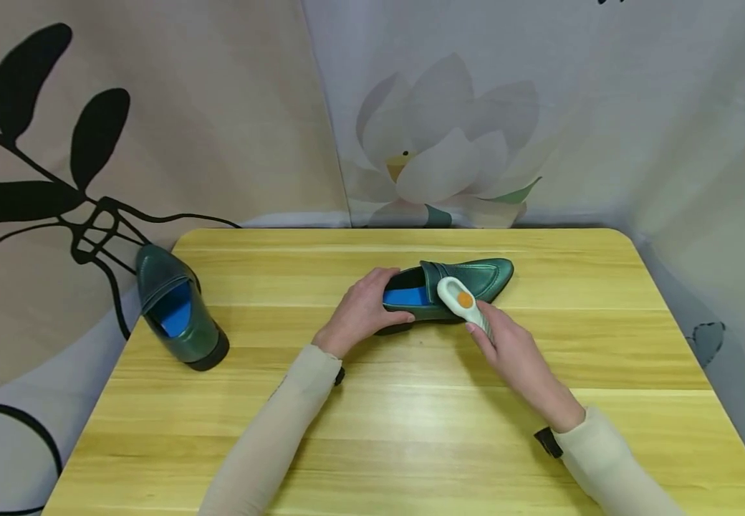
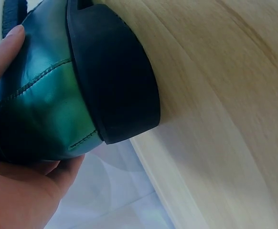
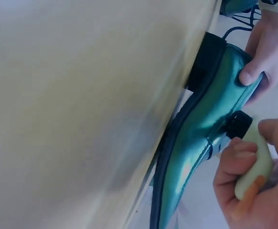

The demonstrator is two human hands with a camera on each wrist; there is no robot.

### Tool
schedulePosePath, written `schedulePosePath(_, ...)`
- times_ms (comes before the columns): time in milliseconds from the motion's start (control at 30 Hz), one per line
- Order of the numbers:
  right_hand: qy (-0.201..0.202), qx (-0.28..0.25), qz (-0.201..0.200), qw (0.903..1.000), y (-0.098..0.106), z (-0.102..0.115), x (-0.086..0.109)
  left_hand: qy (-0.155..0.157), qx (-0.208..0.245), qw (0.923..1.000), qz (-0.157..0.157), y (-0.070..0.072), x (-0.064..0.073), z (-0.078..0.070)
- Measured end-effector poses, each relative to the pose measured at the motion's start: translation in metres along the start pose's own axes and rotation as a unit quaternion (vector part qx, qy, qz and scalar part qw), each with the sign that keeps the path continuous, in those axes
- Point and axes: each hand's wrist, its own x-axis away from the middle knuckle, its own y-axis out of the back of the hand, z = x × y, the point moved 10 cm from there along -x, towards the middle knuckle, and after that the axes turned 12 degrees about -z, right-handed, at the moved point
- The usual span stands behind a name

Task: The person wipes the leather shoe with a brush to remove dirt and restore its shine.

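Note:
A dark green loafer point(image 1: 478, 278) with a blue insole lies on the table, toe to the right. My left hand point(image 1: 361, 307) grips its heel end, thumb on the near side. In the left wrist view, the fingers wrap the green leather back point(image 2: 43, 100) above the thick black heel point(image 2: 122, 81). My right hand point(image 1: 516, 350) holds a small pale-handled brush point(image 1: 458, 297) with an orange spot. Seen from the right wrist, the brush's dark head point(image 3: 239, 125) is right at the loafer's upper edge, near the strap.
A second green loafer point(image 1: 182, 315), also with a blue insole, stands at the left edge of the wooden table point(image 1: 411, 430). Behind the table hangs a pale curtain point(image 1: 231, 107) printed with dark leaves and a white flower.

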Motion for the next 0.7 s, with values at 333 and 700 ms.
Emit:
schedulePosePath(333,0.001,-0.006,-0.023,0.9997,-0.006,0.017,-0.031,-0.004,0.004,1.0000,0.001,-0.002,0.000,0.000)
schedulePosePath(700,-0.025,0.024,0.003,0.9994,-0.011,0.016,-0.060,-0.010,0.000,0.9999,-0.005,-0.001,0.000,0.001)
